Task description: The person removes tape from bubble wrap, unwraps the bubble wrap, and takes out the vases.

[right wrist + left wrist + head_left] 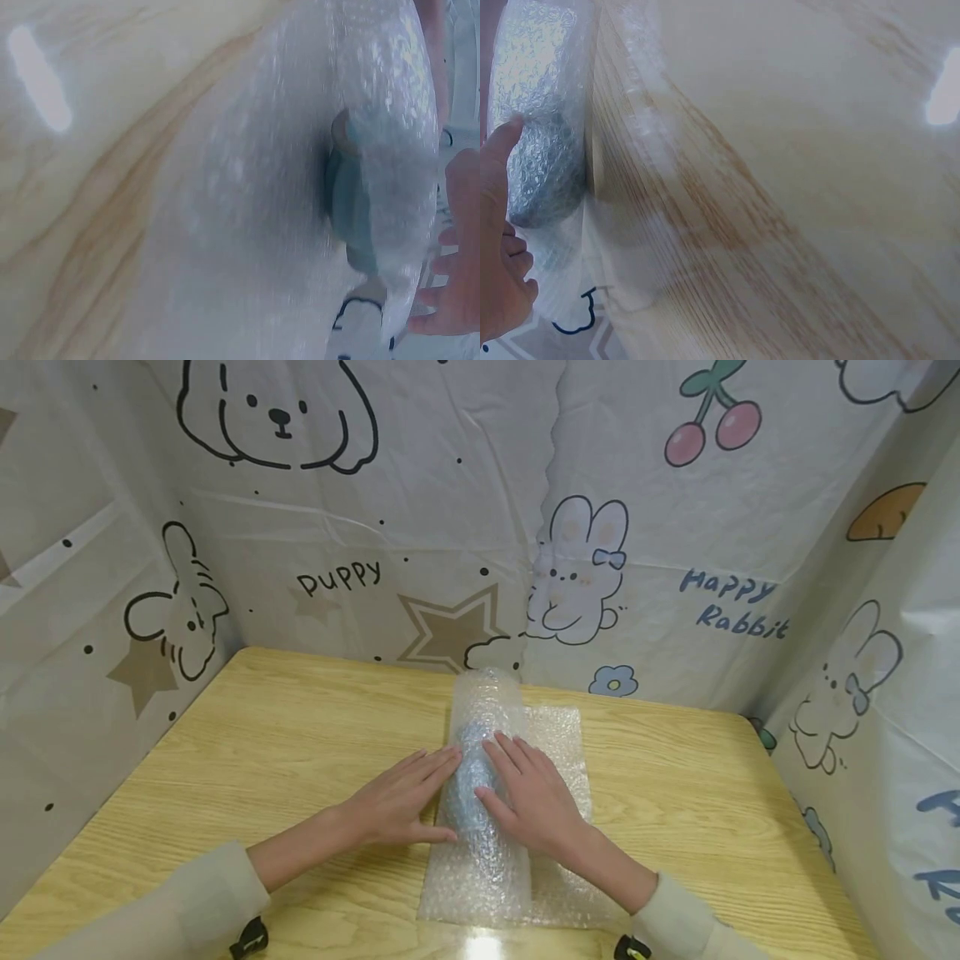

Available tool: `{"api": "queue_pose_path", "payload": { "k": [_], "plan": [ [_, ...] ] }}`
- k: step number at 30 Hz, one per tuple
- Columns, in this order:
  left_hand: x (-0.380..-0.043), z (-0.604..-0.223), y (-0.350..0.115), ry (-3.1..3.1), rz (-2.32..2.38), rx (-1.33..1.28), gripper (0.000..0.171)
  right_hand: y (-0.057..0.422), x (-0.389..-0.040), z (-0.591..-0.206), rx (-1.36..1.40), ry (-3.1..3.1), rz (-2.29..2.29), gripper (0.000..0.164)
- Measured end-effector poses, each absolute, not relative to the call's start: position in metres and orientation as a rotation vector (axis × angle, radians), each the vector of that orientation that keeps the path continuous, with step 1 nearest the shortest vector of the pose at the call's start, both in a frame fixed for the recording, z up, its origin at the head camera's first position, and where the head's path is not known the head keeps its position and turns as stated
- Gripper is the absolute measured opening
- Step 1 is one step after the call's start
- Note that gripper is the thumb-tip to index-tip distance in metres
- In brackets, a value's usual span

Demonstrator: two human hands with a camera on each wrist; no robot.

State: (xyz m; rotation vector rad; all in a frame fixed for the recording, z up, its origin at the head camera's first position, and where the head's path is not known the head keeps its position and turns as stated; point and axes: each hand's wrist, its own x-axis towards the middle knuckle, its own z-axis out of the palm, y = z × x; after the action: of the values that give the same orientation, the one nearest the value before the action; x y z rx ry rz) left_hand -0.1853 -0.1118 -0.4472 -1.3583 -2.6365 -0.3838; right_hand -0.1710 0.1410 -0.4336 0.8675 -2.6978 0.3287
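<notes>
A pale blue, rounded object [471, 777] lies inside a sheet of bubble wrap [491, 893] that is rolled over it lengthwise. Its kind stays hidden under the wrap, though the right wrist view looks into the roll's open side and shows its blue-grey body [351, 199]. My left hand [401, 797] rests against the left side of the roll, fingers straight and thumb spread toward me. On the upper right side lies my right hand [536, 793], fingers extended over the wrap. The left wrist view shows my left thumb [508, 135] touching the bubbles.
A flat flap of bubble wrap [562, 752] extends to the right of the roll on the wooden table [300, 718]. Behind the table hangs a printed cloth [450, 510] with cartoon animals, and more cloth stands along both sides.
</notes>
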Motion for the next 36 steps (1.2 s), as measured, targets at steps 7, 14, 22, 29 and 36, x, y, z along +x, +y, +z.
{"api": "queue_pose_path", "payload": {
  "k": [7, 14, 22, 29, 36],
  "plan": [
    [-0.185, -0.448, -0.112, -2.646, -0.385, -1.356, 0.104, 0.166, -0.174, -0.437, 0.768, -2.724, 0.358, 0.062],
    [-0.186, -0.448, -0.112, -2.644, -0.364, -1.36, 0.104, 0.187, -0.174, -0.447, 0.712, -2.771, 0.371, 0.062],
    [-0.185, -0.447, -0.112, -2.645, -0.339, -1.357, 0.104, 0.202, -0.169, -0.461, 0.706, -2.855, 0.287, 0.064],
    [-0.185, -0.447, -0.112, -2.63, -0.333, -1.36, 0.104, 0.211, -0.165, -0.475, 0.854, -2.85, 0.211, 0.067],
    [-0.186, -0.448, -0.112, -2.624, -0.333, -1.36, 0.104, 0.216, -0.162, -0.486, 1.002, -2.854, 0.223, 0.067]
  ]
}}
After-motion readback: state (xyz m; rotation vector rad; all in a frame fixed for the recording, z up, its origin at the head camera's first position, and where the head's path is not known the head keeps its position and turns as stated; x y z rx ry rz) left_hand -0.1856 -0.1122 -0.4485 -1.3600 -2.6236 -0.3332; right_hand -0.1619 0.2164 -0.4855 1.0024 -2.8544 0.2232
